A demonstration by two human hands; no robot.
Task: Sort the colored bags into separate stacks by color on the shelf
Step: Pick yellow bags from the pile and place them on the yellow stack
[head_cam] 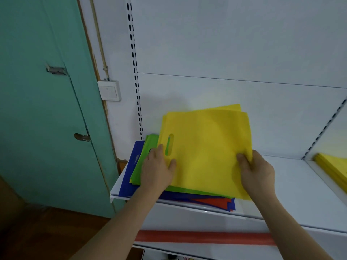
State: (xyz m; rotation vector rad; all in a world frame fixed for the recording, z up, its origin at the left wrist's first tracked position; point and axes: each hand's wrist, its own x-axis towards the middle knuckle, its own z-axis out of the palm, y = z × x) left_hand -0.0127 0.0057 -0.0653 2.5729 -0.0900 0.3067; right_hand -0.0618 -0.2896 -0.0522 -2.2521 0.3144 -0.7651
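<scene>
A mixed pile of flat bags lies at the left end of the white shelf (293, 186). Yellow bags (204, 151) with a cut-out handle lie on top and tilt up at the back. Under them lie green bags (142, 162), then blue bags (129, 177), and a red bag (212, 201) shows at the front edge. My left hand (157, 166) grips the yellow bags' left edge beside the handle hole, thumb on top. My right hand (255, 169) pinches their right edge. A separate stack of yellow bags (336, 169) lies at the far right of the shelf.
A green door (47, 109) stands to the left, with a white wall switch (109, 90) beside the shelf upright. A red strip (204, 237) runs along the lower shelf below. The white back panel rises behind the pile.
</scene>
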